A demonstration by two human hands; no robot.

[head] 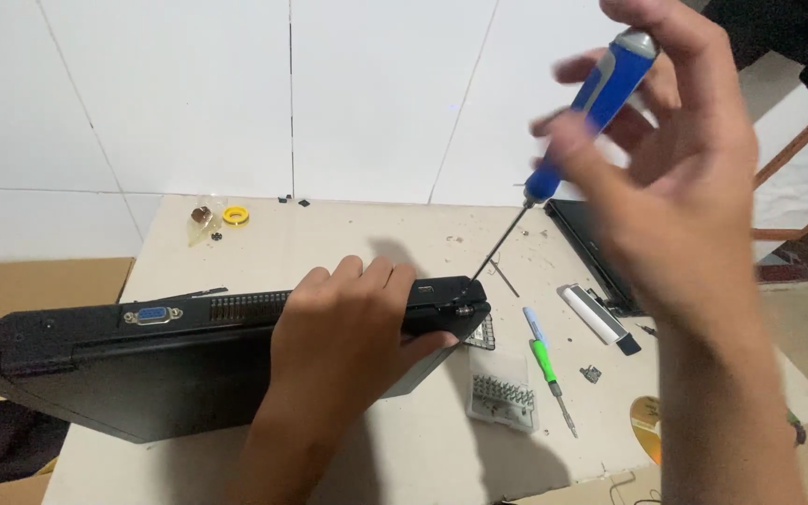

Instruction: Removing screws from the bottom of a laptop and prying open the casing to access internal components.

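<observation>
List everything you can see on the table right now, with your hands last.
laptop: 1, black, propped on edge, table left
blue screwdriver: 1, tip at the laptop's right corner
green screwdriver: 1, lying right of the laptop
bit set: 1, clear case, front centre
yellow ring: 1, far left of table
white and black bar: 1, right
table: 1, beige
left hand: grips the laptop's top edge
right hand: holds the blue screwdriver

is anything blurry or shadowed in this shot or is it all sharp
Head view: the right hand is motion-blurred, most at its fingers around the blue screwdriver; the left hand and the black laptop look sharper. Soft shadows fall on the table behind the left hand and below the laptop. No strong glare.
</observation>
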